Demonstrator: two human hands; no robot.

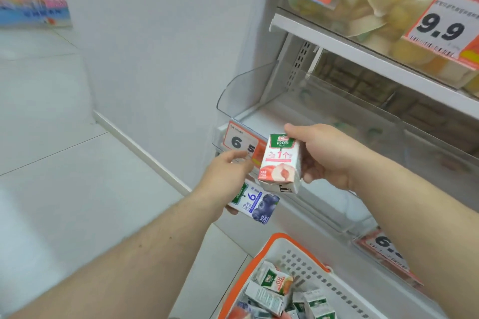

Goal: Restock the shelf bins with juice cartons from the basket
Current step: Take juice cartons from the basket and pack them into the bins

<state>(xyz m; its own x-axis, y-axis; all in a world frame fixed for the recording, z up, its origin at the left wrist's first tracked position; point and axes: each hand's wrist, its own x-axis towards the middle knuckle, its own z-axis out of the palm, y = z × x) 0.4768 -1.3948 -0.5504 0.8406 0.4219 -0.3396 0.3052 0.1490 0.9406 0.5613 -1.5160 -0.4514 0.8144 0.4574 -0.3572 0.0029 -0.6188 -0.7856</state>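
Pink peach carton (280, 163) sits in the right hand (326, 155), upright, front face toward the camera, just in front of the clear bin (248, 90) on the shelf (337, 41). Grip on it: thumb over the top edge, fingers curled behind and under, clamped on the carton's right side. Blue carton (259, 206) is in the left hand (225, 176), tilted, lower and to the left, partly hidden under the palm. That grip is clamped too, fingers wrapped under the far side; exact finger placement hidden.

Handling guess: small paperboard packs, light, stiff at edges, walls give under a hard squeeze. Printed coating likely a bit slick. Best hold is across the narrow sides or top-and-bottom edges, not the broad faces. A straw may be taped on the back; can't tell.

Pose: both forearms reach up and forward from bottom of view, right wrist bent inward so the carton faces back, left hand palm-down near the 6.5 price tag (241, 142).

Basket (274, 238), orange rim, is below at bottom right with more cartons (274, 287) piled loose inside. Bin looks nearly empty at the front; back is blurred through the plastic. Next move probably needs the peach carton lifted over the bin lip and set upright inside.
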